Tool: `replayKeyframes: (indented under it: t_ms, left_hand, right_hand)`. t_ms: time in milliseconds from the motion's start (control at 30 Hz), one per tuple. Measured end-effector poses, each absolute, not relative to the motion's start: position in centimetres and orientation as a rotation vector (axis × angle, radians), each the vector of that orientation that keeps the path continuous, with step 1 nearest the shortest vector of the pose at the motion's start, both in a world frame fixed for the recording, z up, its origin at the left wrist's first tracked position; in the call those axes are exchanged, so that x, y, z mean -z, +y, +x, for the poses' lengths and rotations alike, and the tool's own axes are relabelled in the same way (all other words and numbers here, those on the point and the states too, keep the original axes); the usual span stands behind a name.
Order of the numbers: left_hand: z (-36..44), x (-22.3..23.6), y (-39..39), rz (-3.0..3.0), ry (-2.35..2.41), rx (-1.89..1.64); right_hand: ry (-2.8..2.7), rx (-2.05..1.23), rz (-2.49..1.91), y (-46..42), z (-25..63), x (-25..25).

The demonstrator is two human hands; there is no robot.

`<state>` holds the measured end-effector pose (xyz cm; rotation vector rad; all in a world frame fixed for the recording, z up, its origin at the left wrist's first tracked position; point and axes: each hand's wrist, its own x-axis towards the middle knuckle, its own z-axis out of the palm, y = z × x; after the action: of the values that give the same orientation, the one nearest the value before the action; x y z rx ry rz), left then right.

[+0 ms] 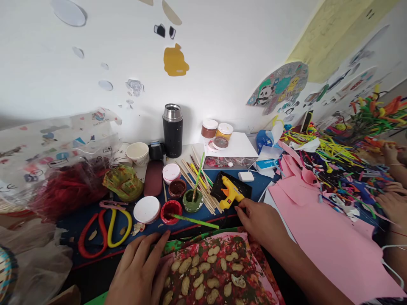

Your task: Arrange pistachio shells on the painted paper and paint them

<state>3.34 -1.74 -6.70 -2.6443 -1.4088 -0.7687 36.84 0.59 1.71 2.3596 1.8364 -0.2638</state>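
A painted board (216, 271) in red and green, studded with several peanut shells, lies at the near edge of the table. My left hand (140, 271) rests flat on its left edge, fingers stretched out and holding nothing. My right hand (259, 220) sits at the board's far right corner, just in front of a yellow glue gun (230, 194) on a black tray; its fingertips curl downward and I cannot make out whether they hold anything. A green paintbrush (193, 220) lies across a red paint pot (171, 211).
Red and yellow scissors (106, 228), paint pots, white lids, wooden sticks (197, 180), a black flask (172, 130) and a white box stand behind. Pink paper (318, 228) and a heap of pipe cleaners (337, 165) fill the right, where another person's hands (394, 199) work.
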Motion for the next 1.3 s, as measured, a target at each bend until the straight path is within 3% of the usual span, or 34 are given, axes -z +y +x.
replayKeyframes:
  t_ms: [333, 667, 1033, 1300]
  left_hand:
    - [3.5, 6.3, -0.3, -2.613, -1.467, 0.875]
    - [4.4, 5.5, 1.1, -2.683, -1.568, 1.059]
    - [4.6, 5.5, 1.1, -2.666, -1.533, 1.093]
    - [4.6, 5.9, 1.0, -2.678, -1.497, 1.084]
  right_hand:
    - [1.855, 0.177, 2.389, 1.8, 37.2, -0.8]
    - [2.240, 0.356, 2.642, 0.8, 37.8, -0.9]
    - [2.160, 0.268, 1.979, 6.6, 32.6, -4.7]
    - [2.069, 0.271, 1.855, 9.0, 31.1, -5.7]
